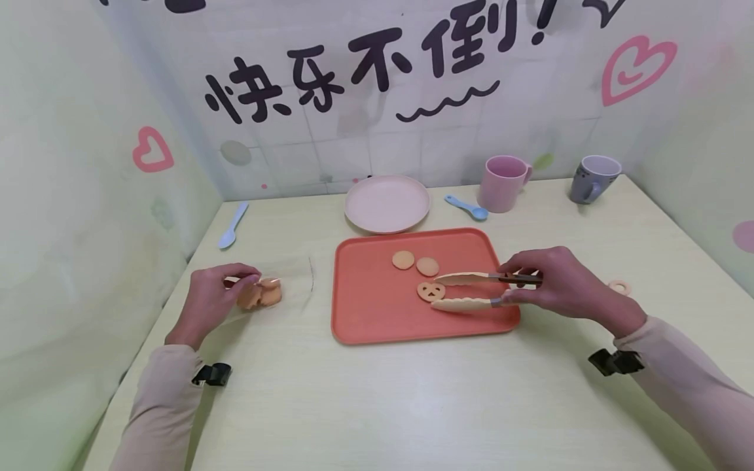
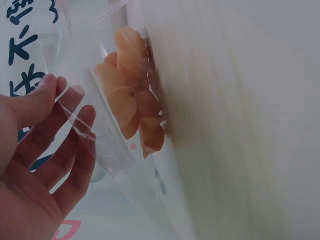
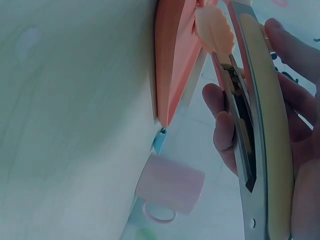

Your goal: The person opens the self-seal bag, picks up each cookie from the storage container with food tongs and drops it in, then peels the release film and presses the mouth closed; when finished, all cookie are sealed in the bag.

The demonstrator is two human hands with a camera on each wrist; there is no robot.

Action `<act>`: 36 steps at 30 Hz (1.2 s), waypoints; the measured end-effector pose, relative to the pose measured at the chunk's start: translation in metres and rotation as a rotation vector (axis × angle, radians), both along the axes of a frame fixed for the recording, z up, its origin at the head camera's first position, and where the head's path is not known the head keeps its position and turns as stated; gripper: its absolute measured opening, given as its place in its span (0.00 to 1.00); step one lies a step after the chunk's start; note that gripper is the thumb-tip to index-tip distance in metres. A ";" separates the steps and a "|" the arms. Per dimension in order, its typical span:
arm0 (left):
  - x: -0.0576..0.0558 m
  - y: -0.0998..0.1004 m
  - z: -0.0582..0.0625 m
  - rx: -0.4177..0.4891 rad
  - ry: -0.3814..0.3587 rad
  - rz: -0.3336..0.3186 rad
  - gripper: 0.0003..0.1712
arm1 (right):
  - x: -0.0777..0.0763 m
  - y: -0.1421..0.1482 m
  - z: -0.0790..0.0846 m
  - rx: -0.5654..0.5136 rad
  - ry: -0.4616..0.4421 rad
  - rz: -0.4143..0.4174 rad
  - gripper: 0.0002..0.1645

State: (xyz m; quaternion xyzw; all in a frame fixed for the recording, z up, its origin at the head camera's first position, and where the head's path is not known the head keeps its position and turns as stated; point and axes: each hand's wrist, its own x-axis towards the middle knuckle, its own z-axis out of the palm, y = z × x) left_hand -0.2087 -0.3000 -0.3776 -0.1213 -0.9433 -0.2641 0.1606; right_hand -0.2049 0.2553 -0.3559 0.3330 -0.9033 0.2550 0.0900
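Observation:
My left hand (image 1: 212, 297) pinches the edge of a clear plastic bag (image 2: 112, 145) between thumb and fingers. Several light-brown cookies (image 2: 127, 85) lie inside the bag, bunched near that hand. In my right hand (image 1: 556, 281) I hold food tongs (image 3: 265, 125) with scalloped cream tips. Their two arms stand apart over the orange-red tray (image 1: 371, 327), one on each side of a pretzel-shaped cookie (image 1: 431, 292). Whether the tips touch it I cannot tell. Two round cookies, one on the left (image 1: 403, 260) and one on the right (image 1: 427, 266), rest on the tray just behind.
A pink plate (image 1: 387, 204) stands behind the tray. At the back right are a blue measuring spoon (image 1: 468, 208), a pink mug (image 1: 502, 184) and a grey-purple mug (image 1: 593, 180). Another blue spoon (image 1: 233, 226) lies back left. A pale ring (image 1: 620, 286) is partly behind my right wrist.

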 end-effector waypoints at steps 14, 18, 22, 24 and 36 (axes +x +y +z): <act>0.004 0.000 -0.002 0.014 0.033 -0.001 0.06 | -0.014 -0.042 0.003 -0.028 -0.007 0.084 0.20; 0.006 0.000 -0.002 0.021 0.028 0.004 0.06 | -0.023 -0.066 0.004 -0.049 -0.032 0.124 0.22; 0.006 0.000 -0.001 0.021 0.033 0.010 0.07 | -0.032 -0.097 0.004 -0.082 -0.060 0.123 0.22; 0.006 0.000 0.000 0.015 0.037 0.007 0.07 | -0.037 -0.114 0.005 -0.092 -0.087 0.111 0.21; 0.006 0.002 0.003 -0.003 0.035 -0.002 0.07 | -0.060 -0.216 0.006 -0.066 -0.216 0.136 0.18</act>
